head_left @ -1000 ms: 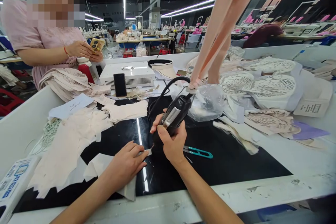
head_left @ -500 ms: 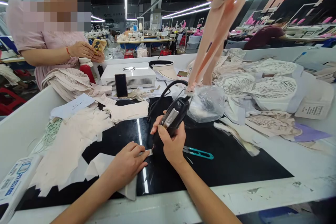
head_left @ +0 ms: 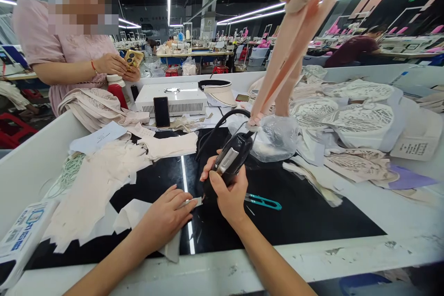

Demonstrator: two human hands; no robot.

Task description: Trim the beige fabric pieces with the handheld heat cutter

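My right hand (head_left: 231, 200) is wrapped around a black handheld electric tool (head_left: 239, 148) with a silver plate on its side. The tool tilts down toward the black mat (head_left: 294, 217), and its working end is mostly hidden by my fingers. Pink fabric straps (head_left: 282, 71) tied near its top hang from above. Lying flat, my left hand (head_left: 163, 217) presses a pale fabric piece (head_left: 172, 246) onto the mat. A narrow end of fabric pokes out past my fingertips, close to the tool's lower end. Teal thread snips (head_left: 264, 201) lie just right of my right hand.
Cut pale fabric (head_left: 90, 194) is heaped at left. Perforated fabric pieces (head_left: 364, 120) pile up at right. Behind the mat stand a white box (head_left: 169, 99), a phone (head_left: 161, 112) and a plastic bag (head_left: 277, 138). A co-worker (head_left: 76, 60) holds a yellow-cased phone at far left.
The view has shifted slightly. My right hand and the black tool are a touch lower, and the tool's angle differs slightly. My left hand still presses the fabric.
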